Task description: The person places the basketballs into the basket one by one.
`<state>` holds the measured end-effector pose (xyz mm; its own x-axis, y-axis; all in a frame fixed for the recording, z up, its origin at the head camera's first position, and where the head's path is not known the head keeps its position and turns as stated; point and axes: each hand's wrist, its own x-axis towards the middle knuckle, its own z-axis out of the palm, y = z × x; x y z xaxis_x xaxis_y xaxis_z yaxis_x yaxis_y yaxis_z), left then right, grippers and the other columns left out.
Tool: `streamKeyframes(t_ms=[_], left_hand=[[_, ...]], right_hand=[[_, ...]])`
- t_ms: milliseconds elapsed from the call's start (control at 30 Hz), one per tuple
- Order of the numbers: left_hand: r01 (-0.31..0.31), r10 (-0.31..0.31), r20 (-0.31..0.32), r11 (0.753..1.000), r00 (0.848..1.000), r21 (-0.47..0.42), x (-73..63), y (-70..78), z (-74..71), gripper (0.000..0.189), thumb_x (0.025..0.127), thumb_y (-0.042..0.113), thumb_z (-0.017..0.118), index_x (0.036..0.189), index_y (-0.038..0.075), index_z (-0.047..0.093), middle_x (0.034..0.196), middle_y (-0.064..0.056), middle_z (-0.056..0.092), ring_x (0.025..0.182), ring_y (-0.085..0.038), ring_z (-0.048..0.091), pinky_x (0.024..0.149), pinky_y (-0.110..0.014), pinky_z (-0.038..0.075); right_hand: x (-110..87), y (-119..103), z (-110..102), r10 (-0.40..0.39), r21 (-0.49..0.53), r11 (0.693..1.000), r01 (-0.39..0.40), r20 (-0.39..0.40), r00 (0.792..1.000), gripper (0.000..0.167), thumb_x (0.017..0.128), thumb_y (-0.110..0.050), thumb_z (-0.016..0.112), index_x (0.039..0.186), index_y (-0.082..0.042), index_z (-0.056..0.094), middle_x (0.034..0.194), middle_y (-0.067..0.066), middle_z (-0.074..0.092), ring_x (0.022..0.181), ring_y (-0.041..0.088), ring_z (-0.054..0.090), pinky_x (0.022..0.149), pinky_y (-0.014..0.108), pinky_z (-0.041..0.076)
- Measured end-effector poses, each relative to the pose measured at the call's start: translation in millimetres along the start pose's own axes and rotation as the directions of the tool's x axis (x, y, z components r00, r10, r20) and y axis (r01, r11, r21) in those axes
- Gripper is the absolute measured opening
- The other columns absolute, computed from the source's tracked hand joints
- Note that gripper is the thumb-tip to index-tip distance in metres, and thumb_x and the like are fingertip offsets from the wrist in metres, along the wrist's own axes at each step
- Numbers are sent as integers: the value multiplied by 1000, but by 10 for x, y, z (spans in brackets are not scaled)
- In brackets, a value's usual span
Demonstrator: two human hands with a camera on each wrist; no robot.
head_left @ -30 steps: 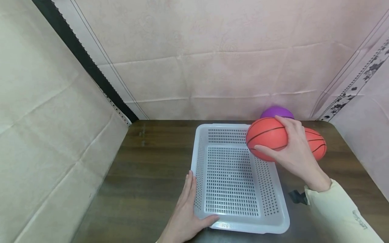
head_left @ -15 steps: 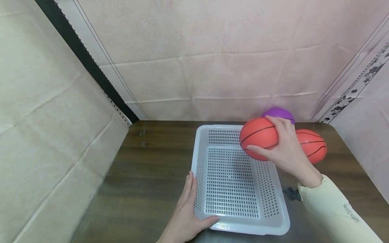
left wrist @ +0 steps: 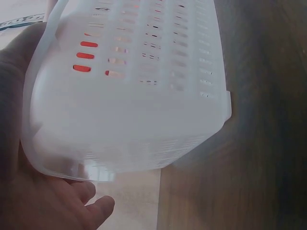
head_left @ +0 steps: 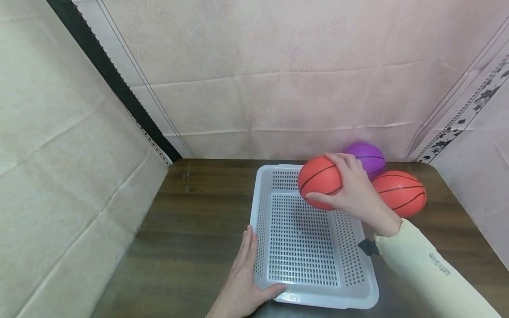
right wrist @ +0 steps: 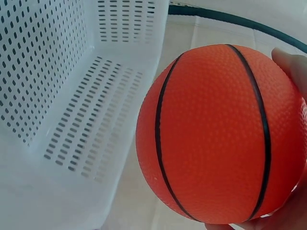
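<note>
A small orange-red toy basketball [head_left: 320, 182] with black lines is gripped by my right hand [head_left: 354, 192], over the far right part of a white perforated plastic basket [head_left: 316, 301]. In the right wrist view the ball [right wrist: 211, 134] appears large, beside the basket's slotted wall [right wrist: 86, 110]. My left hand [head_left: 247, 278] rests at the basket's near left corner, fingers straight along the outer side and thumb on the front rim. Up close in the left wrist view, that hand [left wrist: 53, 201] touches the basket's outside [left wrist: 120, 110]. No ball lies inside the basket.
To the right of the basket, a second orange-red ball [head_left: 400, 194] sits on the dark wooden table [head_left: 191, 247]. Behind it, a purple ball [head_left: 367, 158] stands by the back cloth [head_left: 298, 101]. Pale cloth walls [head_left: 71, 176] enclose the table's sides.
My right hand has carried the gripped ball leftward, further over the basket, uncovering more of the purple ball and the second orange-red ball. The left hand and basket have stayed put.
</note>
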<state>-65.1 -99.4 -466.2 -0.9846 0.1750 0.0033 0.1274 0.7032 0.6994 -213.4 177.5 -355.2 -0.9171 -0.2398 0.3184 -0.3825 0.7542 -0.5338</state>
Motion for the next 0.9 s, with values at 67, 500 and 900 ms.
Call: streamKeyframes(t_ms=[67,500,900], left_hand=[[12,-12,8,1000,1000,-6,-2,-1,-3,127,66,80,65,156,26,-5,160,14,-17,147,-27,5,106,-64,26],[-12,11,-12,999,1000,-43,-17,-20,6,127,66,79,67,157,25,-4,161,13,-13,147,-25,8,107,-61,28],[9,-9,-2,999,1000,-47,-6,-10,0,127,67,74,71,156,26,-4,161,14,-13,147,-27,9,106,-62,28]], right_hand=[[26,-21,37,-10,-2,1000,10,18,1000,106,61,-73,76,147,-23,39,140,5,37,118,28,36,75,55,51],[122,-49,242,-84,-20,996,85,34,996,103,61,-69,79,144,-21,42,135,5,41,115,28,39,79,52,50],[187,-33,380,-125,-50,991,127,31,992,101,61,-63,83,142,-17,45,131,6,44,111,30,43,85,53,42]])
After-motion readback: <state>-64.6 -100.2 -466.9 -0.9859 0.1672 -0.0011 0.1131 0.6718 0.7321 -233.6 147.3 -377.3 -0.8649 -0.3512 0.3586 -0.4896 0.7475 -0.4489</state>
